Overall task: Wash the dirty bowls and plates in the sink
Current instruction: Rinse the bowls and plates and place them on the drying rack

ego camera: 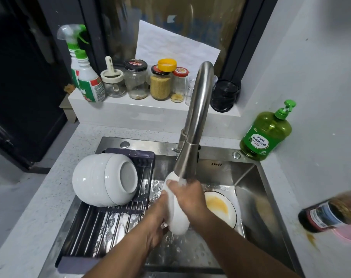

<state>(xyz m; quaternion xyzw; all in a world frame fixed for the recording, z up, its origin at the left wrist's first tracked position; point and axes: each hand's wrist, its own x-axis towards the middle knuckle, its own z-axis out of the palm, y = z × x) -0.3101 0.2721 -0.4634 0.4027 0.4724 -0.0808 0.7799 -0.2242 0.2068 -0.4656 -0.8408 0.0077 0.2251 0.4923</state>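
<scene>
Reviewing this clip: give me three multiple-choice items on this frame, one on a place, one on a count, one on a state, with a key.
1. Where does the plate with yellow residue lie?
A. on the dark drying rack
B. on the steel sink floor
C. on the windowsill

2. How many white bowls rest on the dark slatted drying rack?
A. two
B. four
C. none

3. What is the state of the steel faucet?
A. off
B. running
C. detached

Key: 1 B, it sits under the right hand. 2 A, two nested on their sides. 3 B, water hits the white bowl gripped by the left hand too.
</scene>
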